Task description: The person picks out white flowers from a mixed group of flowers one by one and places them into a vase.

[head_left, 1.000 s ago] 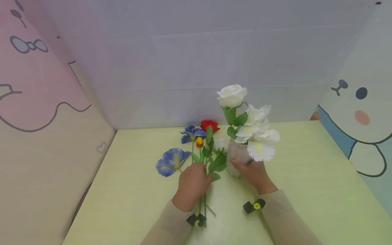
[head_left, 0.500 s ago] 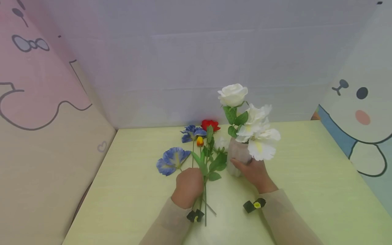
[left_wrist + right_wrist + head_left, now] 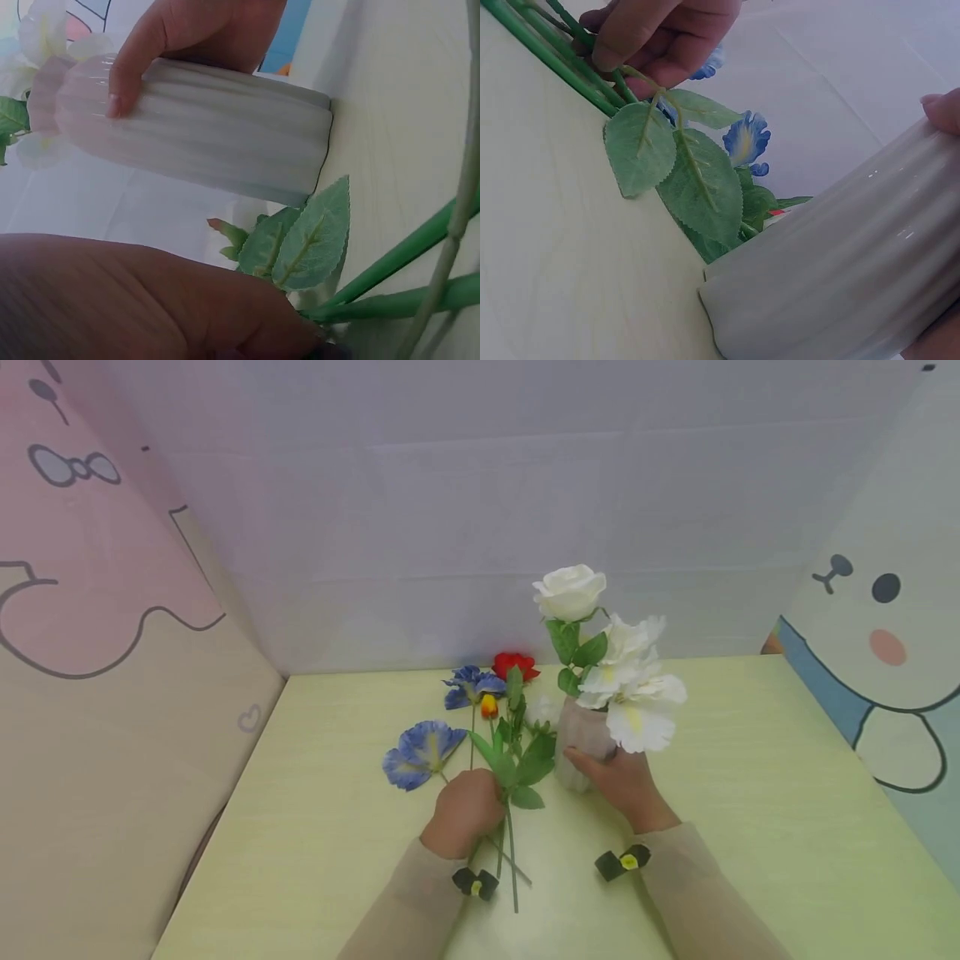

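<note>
My left hand (image 3: 465, 810) is low over the loose flowers, its thumb and fingers pinching a leafy green flower stem (image 3: 622, 84). Large serrated leaves (image 3: 701, 180) hang beside the fingers in the right wrist view. My right hand (image 3: 626, 785) grips the pale ribbed vase (image 3: 581, 735), thumb across its front; the vase stands upright on the table. Out of its mouth rise a white rose (image 3: 570, 593) and ruffled white flowers (image 3: 637, 718). Around the left hand lie a red flower (image 3: 514, 667), a yellow-red tulip (image 3: 489, 706) and a blue flower (image 3: 427, 752).
Another blue flower (image 3: 468, 685) lies near the table's back edge, and a white flower (image 3: 542, 710) lies just left of the vase. Crossed bare stems (image 3: 513, 868) point toward me. A plain cloth wall (image 3: 480, 527) closes off the back of the pale yellow table (image 3: 750, 760).
My left hand drew back slightly toward me, then shifted a little right onto a stem. The lower stem ends swung slightly right. The right hand and the vase stayed in place.
</note>
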The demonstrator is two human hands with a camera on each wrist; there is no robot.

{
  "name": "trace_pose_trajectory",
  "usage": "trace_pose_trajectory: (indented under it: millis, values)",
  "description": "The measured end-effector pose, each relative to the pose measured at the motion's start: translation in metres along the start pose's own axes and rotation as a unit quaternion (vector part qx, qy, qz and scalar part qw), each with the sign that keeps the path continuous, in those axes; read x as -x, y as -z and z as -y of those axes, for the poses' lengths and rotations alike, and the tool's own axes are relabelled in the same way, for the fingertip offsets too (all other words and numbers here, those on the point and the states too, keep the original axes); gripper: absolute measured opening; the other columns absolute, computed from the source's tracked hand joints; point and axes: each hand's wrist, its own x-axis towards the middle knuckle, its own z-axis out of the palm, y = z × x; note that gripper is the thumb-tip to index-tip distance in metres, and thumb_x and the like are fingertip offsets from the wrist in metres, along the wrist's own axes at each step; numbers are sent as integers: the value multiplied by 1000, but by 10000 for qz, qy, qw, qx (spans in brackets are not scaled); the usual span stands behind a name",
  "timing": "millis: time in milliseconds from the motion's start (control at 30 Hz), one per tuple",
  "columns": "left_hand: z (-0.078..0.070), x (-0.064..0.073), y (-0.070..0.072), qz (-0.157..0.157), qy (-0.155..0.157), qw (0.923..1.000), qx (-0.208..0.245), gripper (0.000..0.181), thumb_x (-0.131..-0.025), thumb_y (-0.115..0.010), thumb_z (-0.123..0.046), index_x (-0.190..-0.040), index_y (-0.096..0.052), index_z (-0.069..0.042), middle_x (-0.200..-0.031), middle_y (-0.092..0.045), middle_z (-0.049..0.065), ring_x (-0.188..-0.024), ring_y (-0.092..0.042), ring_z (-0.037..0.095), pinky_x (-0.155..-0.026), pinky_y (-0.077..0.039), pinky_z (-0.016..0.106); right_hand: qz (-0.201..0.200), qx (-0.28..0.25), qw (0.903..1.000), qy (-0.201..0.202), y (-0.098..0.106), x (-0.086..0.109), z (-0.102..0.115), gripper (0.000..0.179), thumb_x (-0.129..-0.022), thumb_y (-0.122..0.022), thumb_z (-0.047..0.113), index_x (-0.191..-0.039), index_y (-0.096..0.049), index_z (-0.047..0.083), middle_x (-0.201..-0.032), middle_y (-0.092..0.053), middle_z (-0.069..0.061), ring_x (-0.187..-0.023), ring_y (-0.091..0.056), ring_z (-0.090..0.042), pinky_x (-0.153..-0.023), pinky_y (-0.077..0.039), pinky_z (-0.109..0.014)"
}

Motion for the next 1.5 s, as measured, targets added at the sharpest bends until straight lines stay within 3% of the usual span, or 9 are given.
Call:
trace_pose_trajectory:
  millis: [200,300,367,467,633,833,1033,1367,1500]
  values:
    - [7,-6,3,230,-48,9987,449,39,-72,-56,7,-54,-32,-18,-56,-16,-6,-51,-16,12,-47,-16,26,-6,-19,10000,74,0,0,0,82,-79,-83,-8,-145,-36,-6,-128,-52,-16,-114,-51,-14,-101,-40,-18]
    - [8,-8,7,354,-24,9969,702,24,-75,-60,4,-63,-52,-14,-61,-39,-6,-55,-34,13,-51,-31,28,-32,-22,9999,101,0,-1,0,84,-78,-84,-9,-147,-35,-6,-130,-51,-17,-115,-51,-14,-102,-39,-18]
    - [9,-8,10,466,-23,9947,919,12,-79,-64,1,-78,-66,-10,-76,-58,-3,-66,-48,15,-60,-44,32,-38,-46,9999,93,0,-1,0,84,-78,-84,-9,-146,-35,-6,-130,-52,-16,-115,-51,-13,-102,-39,-18]
    - [11,-9,13,633,-130,9900,1256,20,-84,-69,-5,-103,-75,-7,-99,-70,2,-85,-62,18,-77,-54,39,-56,-74,9999,102,0,-1,0,84,-77,-84,-9,-146,-36,-6,-130,-52,-16,-114,-52,-13,-101,-40,-18]
    - [14,-10,15,914,-408,9774,1860,21,-87,-71,-10,-108,-75,-6,-93,-68,0,-86,-64,19,-75,-55,37,-51,-38,9999,124,0,-1,0,87,-78,-84,-9,-149,-33,-6,-138,-49,-18,-121,-49,-13,-107,-36,-19]
    - [16,-11,18,972,-313,9685,2273,21,-88,-71,-11,-108,-74,-6,-92,-68,0,-82,-65,18,-68,-56,35,-36,46,10000,33,0,-1,2,87,-79,-83,-7,-149,-33,-5,-139,-48,-18,-124,-47,-12,-107,-35,-19]
    - [16,-11,22,832,-249,9636,2527,23,-88,-74,-10,-110,-74,-4,-93,-68,2,-81,-66,20,-68,-57,36,-12,-25,10000,-24,0,0,1,80,-79,-83,-8,-144,-38,-6,-127,-54,-18,-113,-53,-14,-101,-40,-19]
    - [16,-12,24,554,-341,9477,3126,26,-89,-71,-7,-113,-67,3,-100,-68,9,-83,-68,22,-73,-60,37,-10,42,10000,-55,0,1,1,80,-79,-83,-7,-145,-36,-6,-128,-52,-19,-114,-51,-15,-100,-40,-19]
    - [18,-12,25,348,-416,9456,3207,30,-90,-72,-9,-117,-65,3,-104,-68,11,-86,-68,23,-74,-61,38,-28,70,9999,-71,-1,0,0,80,-80,-83,-7,-144,-36,-6,-128,-52,-19,-114,-51,-15,-100,-40,-19]
